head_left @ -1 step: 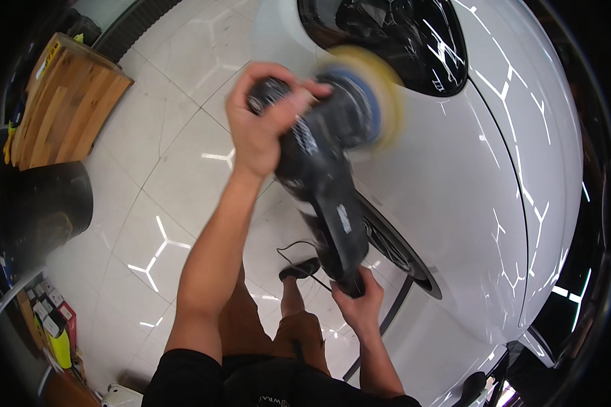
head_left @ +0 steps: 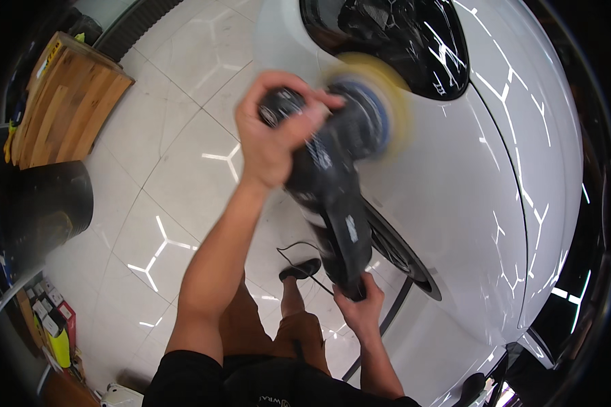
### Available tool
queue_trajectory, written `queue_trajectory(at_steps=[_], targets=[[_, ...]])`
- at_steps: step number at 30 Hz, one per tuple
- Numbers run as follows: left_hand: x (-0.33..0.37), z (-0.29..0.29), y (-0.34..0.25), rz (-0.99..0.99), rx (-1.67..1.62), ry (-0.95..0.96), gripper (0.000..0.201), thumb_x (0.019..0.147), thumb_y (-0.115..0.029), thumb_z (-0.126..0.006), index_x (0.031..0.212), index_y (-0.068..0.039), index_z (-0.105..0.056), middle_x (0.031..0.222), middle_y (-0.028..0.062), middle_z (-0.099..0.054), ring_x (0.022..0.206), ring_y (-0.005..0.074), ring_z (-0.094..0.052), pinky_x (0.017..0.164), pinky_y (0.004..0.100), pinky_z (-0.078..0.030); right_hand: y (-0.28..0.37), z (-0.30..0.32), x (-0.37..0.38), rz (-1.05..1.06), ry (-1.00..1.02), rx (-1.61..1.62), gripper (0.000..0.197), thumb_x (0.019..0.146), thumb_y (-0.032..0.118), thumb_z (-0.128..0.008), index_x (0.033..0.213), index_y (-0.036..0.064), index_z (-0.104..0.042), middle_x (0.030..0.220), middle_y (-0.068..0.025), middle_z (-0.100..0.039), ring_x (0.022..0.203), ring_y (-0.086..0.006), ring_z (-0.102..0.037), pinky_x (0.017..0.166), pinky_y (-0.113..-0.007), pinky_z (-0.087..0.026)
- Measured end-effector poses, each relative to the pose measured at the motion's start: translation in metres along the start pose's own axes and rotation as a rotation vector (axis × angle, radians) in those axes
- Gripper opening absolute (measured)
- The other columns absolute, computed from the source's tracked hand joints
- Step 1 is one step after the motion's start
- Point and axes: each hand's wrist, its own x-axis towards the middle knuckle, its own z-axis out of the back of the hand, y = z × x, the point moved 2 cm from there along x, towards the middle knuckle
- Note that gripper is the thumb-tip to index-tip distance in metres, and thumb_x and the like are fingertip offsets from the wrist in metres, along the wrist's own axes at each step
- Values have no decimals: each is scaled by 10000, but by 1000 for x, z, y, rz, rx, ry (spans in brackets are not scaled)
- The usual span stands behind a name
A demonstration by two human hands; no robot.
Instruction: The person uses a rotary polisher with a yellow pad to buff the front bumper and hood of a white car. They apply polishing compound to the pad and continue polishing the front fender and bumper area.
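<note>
I have both hands on the black polisher (head_left: 336,203), which lies between them, its long axis running from near to far with a slight lean left at the far end. The left hand (head_left: 265,146) is at the far end, its grip closed around the tool's rounded left side, the digits reaching across toward the head. The right hand (head_left: 361,308) is at the near end, its grip curled around the handle.

What I judge decisive is where the yellow pad (head_left: 400,119) sits: just right of my left hand, off the polisher's long axis, on the side toward the white car body (head_left: 455,176). My left hand is clearly the nearer to it; the right is well apart, at the opposite end of the tool. The pad is blurred, and its far edge overlaps the near edge of the dark lamp (head_left: 404,41) in my view. I cannot tell whether it touches the lamp, or how flat it rests on the paint. The cord (head_left: 299,242) hangs left of the handle.
</note>
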Motion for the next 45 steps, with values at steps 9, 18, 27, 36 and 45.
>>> queue_trajectory(at_steps=[9,18,27,36,45], targets=[[-35,-94,-21,-236,219,373,295,683,-67,-833,936,-67,-681,870,60,-757,862,247,-785,936,442,-602,-38,-13,-5,-156,72,352,332,760,103,-868,1015,-25,-699,931,-60,-753,858,-174,-698,807,-346,-565],[-21,-50,-10,-235,251,330,292,750,-126,-804,985,-62,-644,859,97,-753,931,285,-765,1055,488,-533,-31,-24,11,-124,91,226,374,735,93,-840,1065,-31,-717,935,-128,-766,909,-209,-738,833,-354,-567],[-3,45,29,-74,-58,-33,278,861,-123,-653,1111,-49,-559,877,109,-613,1034,318,-715,1163,586,-403,6,-7,20,56,-58,-41,408,686,155,-822,1066,25,-746,930,-179,-766,851,-374,-740,837,-430,-573],[-70,19,55,-50,-144,-92,321,864,-157,-681,1138,-63,-544,884,106,-605,1033,334,-713,1184,586,-382,-35,39,-10,-29,-19,-95,451,634,154,-806,1075,70,-761,973,-107,-771,902,-308,-734,850,-404,-512],[-102,-32,36,-76,-49,-10,329,843,-154,-710,1113,-86,-534,881,105,-623,995,328,-714,1169,569,-405,-74,54,-37,5,-41,-45,446,622,101,-827,1048,16,-725,930,-141,-749,851,-333,-703,827,-402,-556]])
